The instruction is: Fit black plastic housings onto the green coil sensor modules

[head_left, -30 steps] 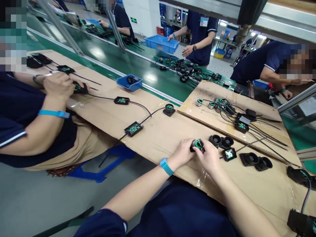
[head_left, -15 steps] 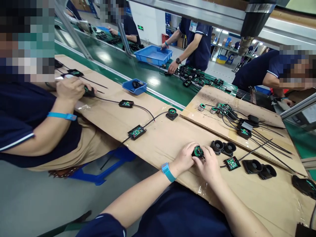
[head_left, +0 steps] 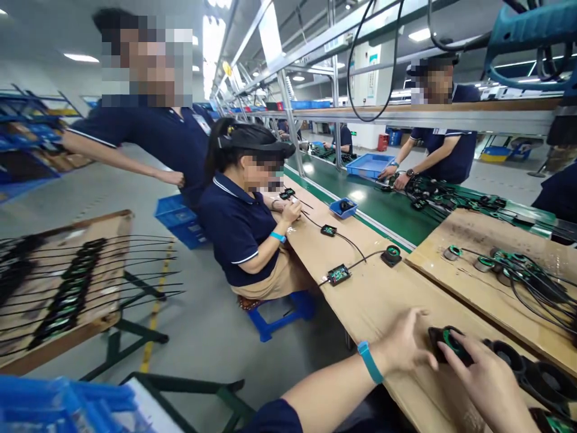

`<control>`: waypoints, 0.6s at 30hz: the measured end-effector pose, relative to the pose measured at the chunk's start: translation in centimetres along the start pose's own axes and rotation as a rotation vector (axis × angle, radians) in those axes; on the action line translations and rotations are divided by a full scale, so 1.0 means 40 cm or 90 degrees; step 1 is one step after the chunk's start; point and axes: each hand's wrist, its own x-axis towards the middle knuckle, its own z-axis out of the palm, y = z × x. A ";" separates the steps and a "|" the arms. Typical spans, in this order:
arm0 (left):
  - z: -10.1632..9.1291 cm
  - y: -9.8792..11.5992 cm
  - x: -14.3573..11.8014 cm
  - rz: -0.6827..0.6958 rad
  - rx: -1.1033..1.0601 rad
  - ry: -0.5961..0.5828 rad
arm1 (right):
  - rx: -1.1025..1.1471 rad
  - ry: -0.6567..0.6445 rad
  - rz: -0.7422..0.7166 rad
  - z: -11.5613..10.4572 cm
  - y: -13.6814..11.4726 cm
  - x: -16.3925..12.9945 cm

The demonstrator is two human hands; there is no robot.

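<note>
My right hand [head_left: 489,382] has its fingers on a black round housing with a green circuit board inside [head_left: 452,338], just above the cardboard-covered bench. To its left, my left hand [head_left: 406,346] is open, with fingers spread and nothing in it. Beyond my right hand lie black cup-shaped housings [head_left: 505,353], partly covered by the hand. Farther up the bench, another black round housing [head_left: 391,255] is wired to a small open box with a green circuit board [head_left: 339,275].
A co-worker [head_left: 246,222] sits to the left at the same bench, and another person [head_left: 148,135] stands behind. A small blue bin [head_left: 343,207] is near the green conveyor [head_left: 381,219]. Cabled parts lie on a raised board [head_left: 433,246]. A loaded trolley [head_left: 115,240] stands far left.
My view has swung left and up. My left hand has let go of the round housing and moved away from it. My right hand stays with the housing.
</note>
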 end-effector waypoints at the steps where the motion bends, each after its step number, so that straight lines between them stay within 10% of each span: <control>1: -0.013 0.002 -0.004 -0.014 -0.046 0.057 | -0.016 0.043 0.012 -0.012 -0.013 0.007; 12: -0.020 -0.012 0.009 -0.078 -0.136 0.307 | -0.027 0.135 0.020 0.038 -0.084 0.026; 18: -0.032 -0.025 -0.021 -0.115 -0.091 0.280 | 0.061 -0.058 0.053 -0.007 -0.187 0.022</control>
